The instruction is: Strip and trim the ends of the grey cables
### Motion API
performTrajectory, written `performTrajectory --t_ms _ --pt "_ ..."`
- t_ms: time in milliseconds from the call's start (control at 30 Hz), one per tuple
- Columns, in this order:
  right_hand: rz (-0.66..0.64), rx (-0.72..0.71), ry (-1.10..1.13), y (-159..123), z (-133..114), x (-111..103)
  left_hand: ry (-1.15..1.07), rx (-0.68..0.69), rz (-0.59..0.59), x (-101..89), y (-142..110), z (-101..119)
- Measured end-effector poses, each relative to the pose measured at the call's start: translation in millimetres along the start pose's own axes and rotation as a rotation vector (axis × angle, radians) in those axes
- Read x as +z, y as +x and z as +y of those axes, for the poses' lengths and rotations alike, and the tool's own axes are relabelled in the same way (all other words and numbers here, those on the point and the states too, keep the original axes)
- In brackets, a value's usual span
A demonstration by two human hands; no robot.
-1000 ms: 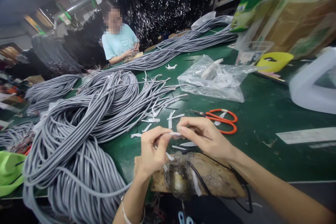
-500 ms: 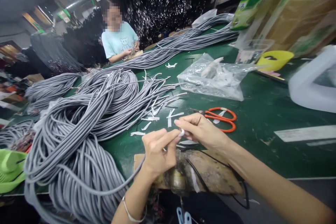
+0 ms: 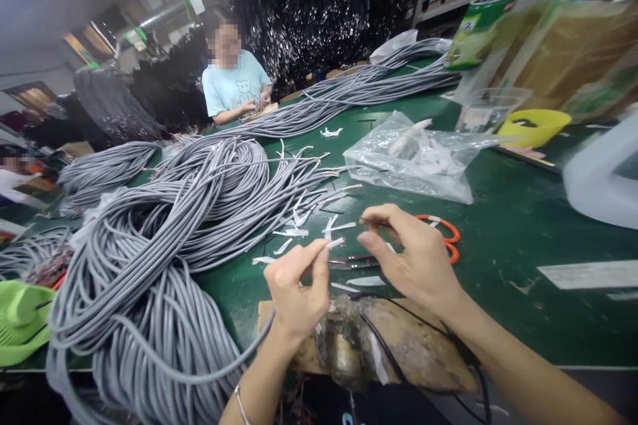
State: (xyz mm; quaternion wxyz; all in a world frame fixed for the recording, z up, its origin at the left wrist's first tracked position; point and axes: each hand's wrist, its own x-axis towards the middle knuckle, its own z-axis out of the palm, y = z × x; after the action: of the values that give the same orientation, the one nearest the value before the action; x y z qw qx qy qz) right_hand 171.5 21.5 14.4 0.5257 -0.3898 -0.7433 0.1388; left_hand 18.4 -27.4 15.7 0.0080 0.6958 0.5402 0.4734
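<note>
My left hand (image 3: pixel 302 285) is closed in a pinch on a grey cable, whose pale end (image 3: pixel 335 243) sticks out past thumb and forefinger. To the right of that end, my right hand (image 3: pixel 411 255) hovers apart from it, thumb and fingers parted, with nothing visible between them. Orange-handled scissors (image 3: pixel 455 232) are partly hidden behind my right hand. Dark metal blades (image 3: pixel 351 263) show between the hands; whether they belong to these scissors I cannot tell. Several white strips (image 3: pixel 292 233) are scattered on the table around my hands.
Large grey cable coils (image 3: pixel 149 259) fill the left side. Below my hands sits a stained board (image 3: pixel 423 352) with a metal fixture (image 3: pixel 343 352) and black cord. A clear plastic bag (image 3: pixel 423 163) and a yellow container (image 3: pixel 535 126) stand beyond. A co-worker (image 3: pixel 236 86) sits across the table.
My right hand has let go of the cable end and drawn back to the right, its fingers parting. My left hand keeps its pinch. The whole view has shifted slightly.
</note>
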Motion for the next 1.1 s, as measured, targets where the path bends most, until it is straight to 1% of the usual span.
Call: performTrajectory --t_ms 67,100,133,200,467,633,733,800,1033,1100 --pt "0.079 -0.189 -0.187 -1.1 1.0 -1.2 0.005 -0.006 0.014 -0.1 -0.4 -0.7" --pt "0.103 -0.261 -0.255 -1.4 0.6 -1.5 0.007 -0.005 0.019 0.1 -0.5 -1.1" --pt "0.121 -0.314 -0.305 -1.6 -0.2 -1.7 0.011 -0.003 0.021 0.2 -0.6 -1.3" --pt "0.143 -0.367 -0.361 -1.2 -2.5 -2.1 0.021 0.002 0.021 0.5 -0.7 -1.4" --pt "0.165 -0.419 -0.436 -0.1 -4.8 -6.8 0.055 0.009 0.012 1.0 -1.1 -0.3" --pt "0.185 -0.486 -0.524 -2.6 -2.2 -4.9 0.102 0.033 0.013 2.4 -1.6 -0.8" --pt "0.183 -0.490 -0.582 -2.6 -2.3 -3.6 0.104 0.033 0.010 3.4 -2.0 -0.6" --pt "0.170 -0.480 -0.570 -1.6 -2.5 -3.9 0.103 0.036 0.001 3.6 -2.0 -0.3" --pt "0.058 -0.455 -0.412 1.6 -0.7 -5.7 0.089 -0.006 0.000 2.6 -1.7 -0.6" --pt "0.044 -0.446 -0.374 2.1 0.4 -4.0 0.090 0.012 -0.011 2.6 -2.5 -1.3"
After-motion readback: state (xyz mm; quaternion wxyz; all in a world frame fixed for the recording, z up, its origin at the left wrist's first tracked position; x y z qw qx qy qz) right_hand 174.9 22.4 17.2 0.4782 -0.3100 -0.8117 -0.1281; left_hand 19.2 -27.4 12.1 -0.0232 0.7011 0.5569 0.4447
